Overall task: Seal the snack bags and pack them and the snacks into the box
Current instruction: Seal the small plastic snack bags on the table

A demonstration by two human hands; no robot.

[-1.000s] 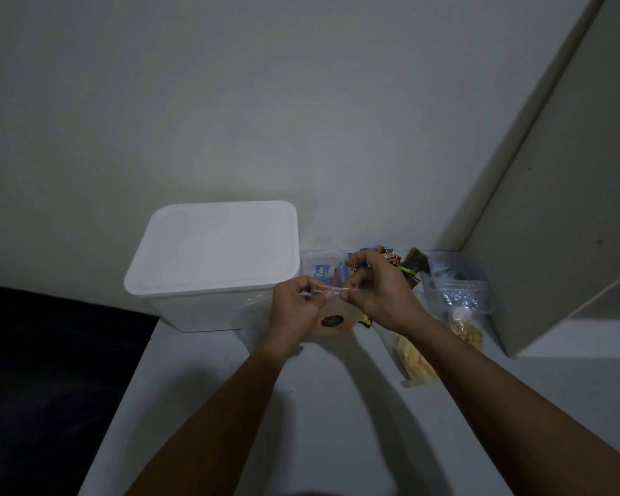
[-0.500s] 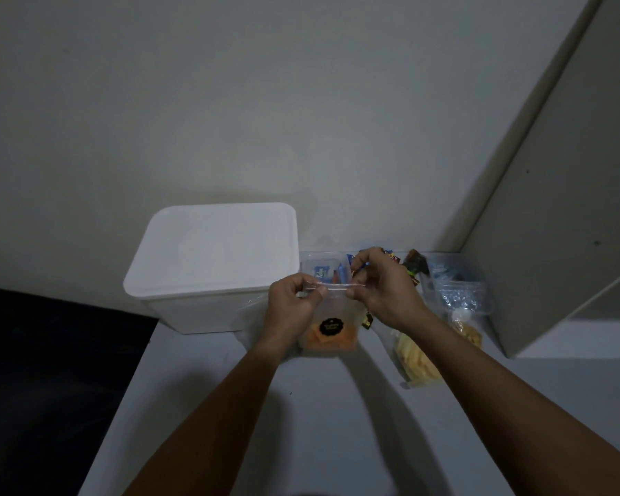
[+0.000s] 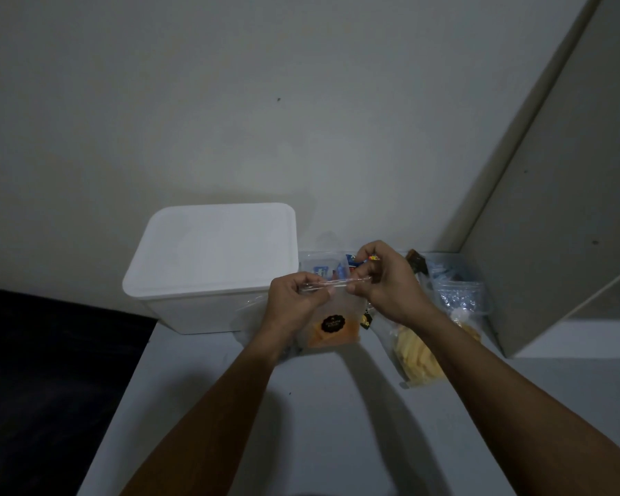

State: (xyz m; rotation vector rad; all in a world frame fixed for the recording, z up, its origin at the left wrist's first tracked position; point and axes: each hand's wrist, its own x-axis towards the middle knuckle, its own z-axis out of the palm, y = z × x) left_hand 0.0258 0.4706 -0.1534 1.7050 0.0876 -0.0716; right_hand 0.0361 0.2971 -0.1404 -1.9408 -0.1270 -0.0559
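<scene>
— Between our two hands, held just above the table (image 3: pixel 337 424), hangs the clear snack bag (image 3: pixel 332 325) with orange pieces and a dark round label. Our left hand (image 3: pixel 294 298) pinches the zip strip (image 3: pixel 332 283) at its left end, our right hand (image 3: pixel 387 284) pinches its right end, fingers curled tight on both.

— What could spoil it for us?

— If we press unevenly, we judge the zip may close only in part and the pieces could spill once the bag goes in. The strip is clear and the light is dim, so we cannot tell how much is already closed.

— And around us?

— Just right of the bag lies a second bag of pale yellow sticks (image 3: pixel 416 356), partly under our right forearm. Farther right sits a clear bag with a bluish print (image 3: pixel 459 295), and behind our hands are small bright wrapped snacks (image 3: pixel 323 271).

— The box?

— The white box (image 3: pixel 215 266) stands at the far left against the wall, close beside the bag, lid (image 3: pixel 219 245) on. We reckon that lid must come off before anything gets packed, and both our hands are taken.
</scene>
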